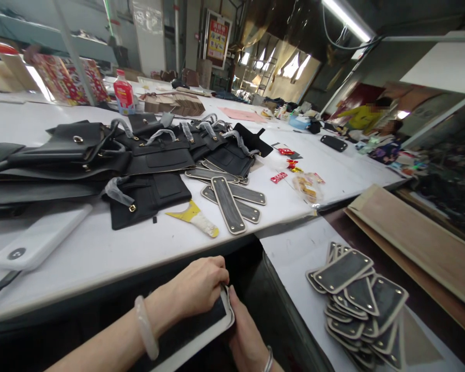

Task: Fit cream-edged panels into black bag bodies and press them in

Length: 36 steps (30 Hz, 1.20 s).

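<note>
A black panel with a pale border (203, 338) is held low in front of me, below the table edge. My left hand (201, 287) has its fingers curled and closed at the panel's upper corner. Against the right edge of the same corner, my right hand (246, 330) grips the panel, its fingers partly hidden beneath. Just beyond my hands, several narrow black strips with pale borders and metal studs (229, 205) lie overlapping on the white table (139, 258). Left of them is a yellow and white tool (196, 218) with a forked end.
Black bags (151, 199) with plastic-wrapped handles cover the left table. A white power bank-like box (42, 235) with a cable lies front left. Studded black plates (362, 305) are piled at right, beside brown boards (418, 237). A person (362, 116) sits far right.
</note>
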Each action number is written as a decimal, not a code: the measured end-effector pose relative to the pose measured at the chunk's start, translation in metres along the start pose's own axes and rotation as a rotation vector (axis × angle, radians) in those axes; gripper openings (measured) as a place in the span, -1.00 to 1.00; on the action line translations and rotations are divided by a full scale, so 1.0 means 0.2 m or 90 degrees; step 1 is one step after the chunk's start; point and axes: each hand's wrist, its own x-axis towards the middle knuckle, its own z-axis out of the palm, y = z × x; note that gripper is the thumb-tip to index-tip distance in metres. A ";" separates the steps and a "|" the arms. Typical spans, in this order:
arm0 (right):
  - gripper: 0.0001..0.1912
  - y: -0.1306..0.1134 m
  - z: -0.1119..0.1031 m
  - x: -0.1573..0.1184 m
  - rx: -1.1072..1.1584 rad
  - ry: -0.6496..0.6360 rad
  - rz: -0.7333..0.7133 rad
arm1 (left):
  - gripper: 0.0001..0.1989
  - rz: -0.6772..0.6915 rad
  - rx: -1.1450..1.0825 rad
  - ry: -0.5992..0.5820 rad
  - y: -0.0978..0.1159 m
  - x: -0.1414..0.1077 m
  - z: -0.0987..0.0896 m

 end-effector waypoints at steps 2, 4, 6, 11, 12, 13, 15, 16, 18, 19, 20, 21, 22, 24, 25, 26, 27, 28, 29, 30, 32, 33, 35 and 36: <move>-0.47 0.00 -0.01 0.01 -0.012 -0.019 -0.002 | -0.76 0.014 -0.022 -0.003 -0.02 0.01 0.00; -0.49 0.00 -0.03 0.01 -0.022 -0.039 -0.006 | -0.73 0.021 -0.052 0.002 -0.04 0.01 0.00; -0.53 -0.01 -0.03 0.01 -0.039 -0.045 -0.008 | -0.71 0.021 -0.079 0.003 -0.05 0.02 0.01; -0.60 -0.07 -0.02 -0.01 -0.138 -0.050 -0.013 | -0.71 0.024 -0.111 -0.002 -0.07 0.03 0.02; -0.59 -0.08 -0.01 -0.02 -0.157 -0.051 -0.019 | -0.71 0.027 -0.116 -0.002 -0.07 0.03 0.02; -0.59 -0.10 0.00 -0.03 -0.174 -0.051 -0.023 | -0.72 0.030 -0.121 -0.003 -0.08 0.03 0.02; -0.56 -0.13 0.01 -0.04 -0.207 -0.055 -0.026 | -0.73 0.040 -0.129 -0.003 -0.08 0.02 0.02; -0.55 -0.14 0.02 -0.04 -0.222 -0.058 -0.026 | -0.73 0.046 -0.133 -0.003 -0.09 0.02 0.03; -0.53 -0.15 0.03 -0.04 -0.252 -0.068 -0.029 | -0.73 0.068 -0.137 0.001 -0.10 0.00 0.03; -0.52 -0.16 0.03 -0.04 -0.273 -0.077 -0.036 | -0.74 0.082 -0.138 0.003 -0.10 0.00 0.03; -0.52 -0.17 0.04 -0.04 -0.299 -0.087 -0.048 | -0.74 0.097 -0.137 0.005 -0.10 -0.01 0.03; -0.53 -0.18 0.04 -0.04 -0.330 -0.096 -0.065 | -0.75 0.111 -0.136 0.006 -0.11 -0.01 0.03; -0.54 -0.19 0.04 -0.04 -0.363 -0.104 -0.084 | -0.76 0.123 -0.132 0.005 -0.11 -0.02 0.02; -0.55 -0.22 0.05 -0.04 -0.427 -0.113 -0.114 | -0.78 0.137 -0.121 -0.003 -0.11 -0.02 0.01; -0.55 -0.24 0.06 -0.04 -0.454 -0.115 -0.118 | -0.78 0.141 -0.114 -0.007 -0.11 -0.02 0.01; -0.55 -0.26 0.06 -0.03 -0.480 -0.119 -0.115 | -0.79 0.143 -0.106 -0.008 -0.11 -0.02 0.01; -0.55 -0.27 0.07 -0.03 -0.506 -0.125 -0.108 | -0.79 0.143 -0.100 -0.005 -0.11 -0.01 0.00; -0.55 -0.28 0.07 -0.03 -0.532 -0.132 -0.100 | -0.79 0.140 -0.097 -0.002 -0.11 -0.01 0.00; -0.54 -0.29 0.06 -0.02 -0.555 -0.140 -0.094 | -0.79 0.133 -0.096 0.001 -0.11 -0.01 0.00; -0.53 -0.30 0.06 -0.01 -0.575 -0.147 -0.089 | -0.79 0.124 -0.098 0.004 -0.11 -0.01 0.01; -0.51 -0.30 0.04 0.00 -0.591 -0.150 -0.082 | -0.76 0.102 -0.109 0.006 -0.10 -0.01 0.01; -0.50 -0.29 0.03 0.01 -0.584 -0.146 -0.078 | -0.74 0.091 -0.115 0.008 -0.10 -0.02 0.00; -0.47 -0.27 0.02 0.02 -0.546 -0.132 -0.066 | -0.67 0.068 -0.121 0.016 -0.10 -0.04 -0.02; -0.45 -0.26 0.01 0.03 -0.521 -0.125 -0.060 | -0.62 0.050 -0.131 0.022 -0.10 -0.07 -0.04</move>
